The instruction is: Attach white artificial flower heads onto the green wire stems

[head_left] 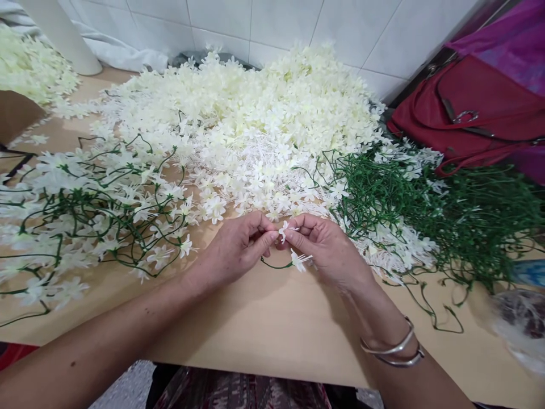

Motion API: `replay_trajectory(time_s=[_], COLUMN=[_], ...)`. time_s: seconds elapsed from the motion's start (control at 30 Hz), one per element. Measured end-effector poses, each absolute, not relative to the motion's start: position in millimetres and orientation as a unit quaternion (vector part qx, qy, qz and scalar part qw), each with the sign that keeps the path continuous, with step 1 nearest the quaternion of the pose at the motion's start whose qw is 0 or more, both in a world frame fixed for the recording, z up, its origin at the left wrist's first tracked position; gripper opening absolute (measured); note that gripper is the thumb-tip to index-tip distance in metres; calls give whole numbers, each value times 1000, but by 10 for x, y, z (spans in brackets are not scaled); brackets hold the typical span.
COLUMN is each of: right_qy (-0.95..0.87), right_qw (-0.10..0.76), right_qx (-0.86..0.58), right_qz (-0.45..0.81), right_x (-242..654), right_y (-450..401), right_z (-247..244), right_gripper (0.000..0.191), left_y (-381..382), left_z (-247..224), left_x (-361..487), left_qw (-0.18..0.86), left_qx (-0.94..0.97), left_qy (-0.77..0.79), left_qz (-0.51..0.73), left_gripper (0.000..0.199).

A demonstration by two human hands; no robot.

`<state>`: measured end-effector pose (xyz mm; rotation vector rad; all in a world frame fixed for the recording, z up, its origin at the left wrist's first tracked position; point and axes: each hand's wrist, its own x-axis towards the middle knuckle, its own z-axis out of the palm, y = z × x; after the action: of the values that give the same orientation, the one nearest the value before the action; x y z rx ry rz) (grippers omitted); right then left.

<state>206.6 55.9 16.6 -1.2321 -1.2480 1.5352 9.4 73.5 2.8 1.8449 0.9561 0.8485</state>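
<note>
My left hand point(238, 250) and my right hand point(327, 250) meet over the front middle of the table, both with thumb and fingers pinched. Between the fingertips shows a small white artificial flower point(284, 230), gripped by my right hand. My left fingers close on a green plastic stem, its held end mostly hidden by them. Below the hands this stem curves point(276, 266) to a second white flower point(300, 261) with thin white stamens. A metal bangle point(394, 343) circles my right wrist.
Behind my hands rises a large heap of loose cream flowers point(272, 102). Stems bearing white flowers point(97, 210) lie at left. Bare green stems point(468, 210) pile up at right, near a red bag point(477, 108) and a clear plastic bag point(522, 324). A tiled wall point(281, 23) bounds the table's back.
</note>
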Motion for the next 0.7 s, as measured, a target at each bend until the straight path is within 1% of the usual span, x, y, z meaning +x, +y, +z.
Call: replay_trajectory(time_s=[0.23,0.4,0.53,0.7], right_qy=[-481,-498,-491,-483], right_qw=[410,424,438,470], right_qx=[-514,-505,-476,-477], right_qz=[580,562,584,565], right_x=[1969,1969,2024,2073], right_y=[505,545,583,610], right_z=[106,71,60,64], right_gripper=[32,31,30,32], left_y=[710,716,713,731], left_z=[29,-12,-4,-20], left_x=[103,106,125,134], left_qw=[414,414,436,484], left_qx=[744,743,727,684], left_qy=[401,410,394,389], left_qz=[338,329,355,383], left_gripper=[16,14,15,18])
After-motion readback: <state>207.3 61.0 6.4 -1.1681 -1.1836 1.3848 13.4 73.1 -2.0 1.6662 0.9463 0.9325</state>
